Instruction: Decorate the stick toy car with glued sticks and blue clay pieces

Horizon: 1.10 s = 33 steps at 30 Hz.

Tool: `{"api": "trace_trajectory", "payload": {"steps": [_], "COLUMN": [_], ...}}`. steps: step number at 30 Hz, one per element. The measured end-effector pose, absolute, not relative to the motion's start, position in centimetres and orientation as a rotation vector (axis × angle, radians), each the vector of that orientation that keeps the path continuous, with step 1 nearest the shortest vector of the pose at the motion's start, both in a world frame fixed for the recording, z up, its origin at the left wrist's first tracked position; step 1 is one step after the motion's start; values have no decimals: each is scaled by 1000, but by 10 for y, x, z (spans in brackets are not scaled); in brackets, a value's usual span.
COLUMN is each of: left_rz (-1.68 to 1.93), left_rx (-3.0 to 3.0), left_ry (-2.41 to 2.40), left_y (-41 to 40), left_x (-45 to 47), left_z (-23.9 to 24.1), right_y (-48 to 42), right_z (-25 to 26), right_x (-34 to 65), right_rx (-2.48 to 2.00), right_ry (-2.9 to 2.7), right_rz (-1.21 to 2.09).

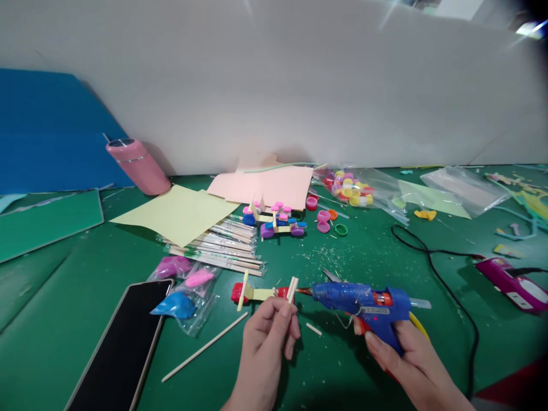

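Closed fingers of my left hand (269,337) pinch short wooden sticks (292,290), held upright side by side. My right hand (409,357) grips a blue hot glue gun (342,297), whose nozzle points left at the sticks, touching or very close to them. Just behind my left hand lies a small toy car (261,294) with red wheels and a pale body; my fingers partly hide its right end. A long thin stick (205,347) rests on the table to the left, and a short cut piece (314,329) sits between my hands.
Behind are finished-looking small cars (282,227), wrapped sticks (226,245), coloured bottle caps (323,221) and a bag of caps (349,188). A phone (124,348) and clay bags (184,291) lie left. A black cord (436,279) and purple power strip (511,284) are right.
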State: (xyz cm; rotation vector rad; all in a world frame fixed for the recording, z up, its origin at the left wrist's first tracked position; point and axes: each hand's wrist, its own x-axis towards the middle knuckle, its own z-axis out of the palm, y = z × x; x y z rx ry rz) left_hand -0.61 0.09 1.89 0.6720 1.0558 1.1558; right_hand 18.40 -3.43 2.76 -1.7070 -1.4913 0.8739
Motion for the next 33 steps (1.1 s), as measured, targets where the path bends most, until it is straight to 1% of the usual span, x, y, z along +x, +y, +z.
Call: {"api": "trace_trajectory", "payload": {"steps": [13, 29, 33], "left_rz": [1157, 1145, 1141], "left_rx": [678, 683, 698], "left_ry": [1062, 1054, 1063], "left_y": [1, 0, 1], "left_x": [-6, -7, -7], "left_z": [20, 20, 19], "right_y": [-38, -41, -42], "right_z": [21, 20, 18], "right_x": [186, 183, 184], "right_rx": [-1719, -1765, -1736], "right_ry": [-1481, -1442, -1457], "right_rz": [955, 879, 940]}}
